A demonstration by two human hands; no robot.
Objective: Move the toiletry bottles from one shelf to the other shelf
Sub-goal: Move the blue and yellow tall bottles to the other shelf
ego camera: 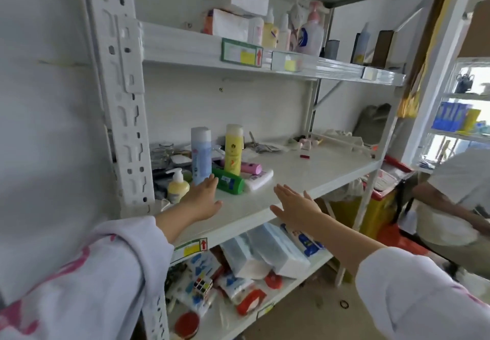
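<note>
On the middle shelf (305, 178) stand a light blue bottle (200, 154) and a yellow bottle (233, 148). A yellow pump bottle (177, 187) stands at the left. A green bottle (228, 184), a pink bottle (250, 168) and a white tube (258, 180) lie on their sides. My left hand (202, 200) is open with straight fingers, its tips at the foot of the blue bottle and beside the green one. My right hand (294, 205) is open over the shelf's front edge, holding nothing. The upper shelf (185, 48) carries several bottles (310, 32).
White boxes (238, 8) sit on the upper shelf's left part. The lowest shelf holds tissue packs (265, 252), a puzzle cube (202, 284) and red lids. A person sits at the right (456, 207) beside a yellow and red bin (376, 207). A white upright post (119, 87) stands at the left.
</note>
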